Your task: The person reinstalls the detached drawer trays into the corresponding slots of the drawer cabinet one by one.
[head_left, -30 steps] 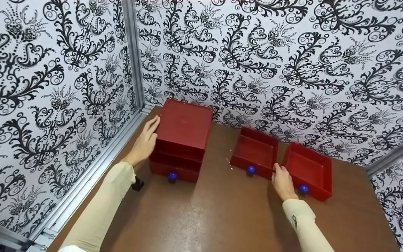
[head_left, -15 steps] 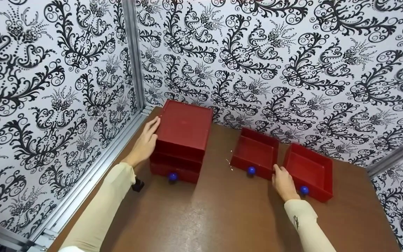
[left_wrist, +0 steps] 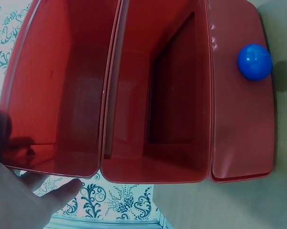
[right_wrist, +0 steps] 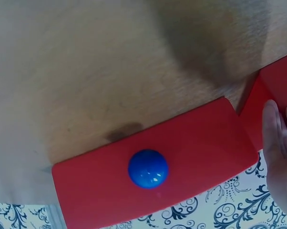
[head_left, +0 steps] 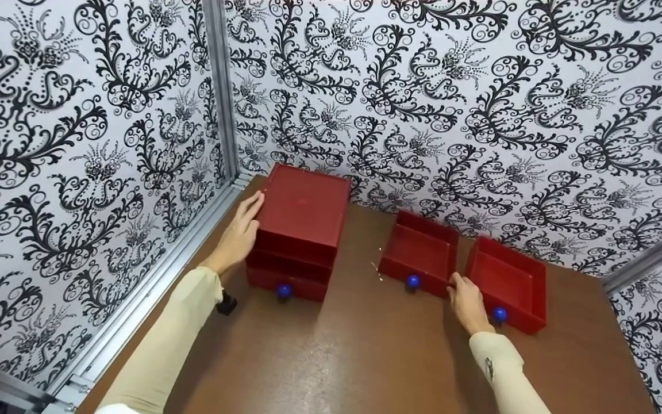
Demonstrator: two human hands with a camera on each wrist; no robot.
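My left hand [head_left: 239, 236] rests with extended fingers against the left side and top edge of a red drawer cabinet [head_left: 305, 201]. In the left wrist view, two open slots [left_wrist: 86, 86] show beside a bottom drawer [left_wrist: 243, 129] that sits in place with a blue knob [left_wrist: 254, 62]. My right hand [head_left: 468, 305] touches the front right corner of a shallow red drawer [head_left: 423, 250] on the table, its fingers looking mostly straight in the right wrist view. Just right of that hand lies a second red drawer [head_left: 506, 282], its front and blue knob [right_wrist: 148, 168] close to the wrist camera.
A brown table [head_left: 365, 356] carries everything. Patterned panels [head_left: 423, 86] rise behind and at both sides, joined by a metal post [head_left: 220, 86]. A metal rail [head_left: 153, 287] runs along the left table edge. Small white marks [head_left: 378, 267] lie left of the first drawer.
Both hands stay nearly where they were; the right hand shifts very slightly down and right. The cabinet and both loose drawers show no clear movement apart from a slight shift of the view.
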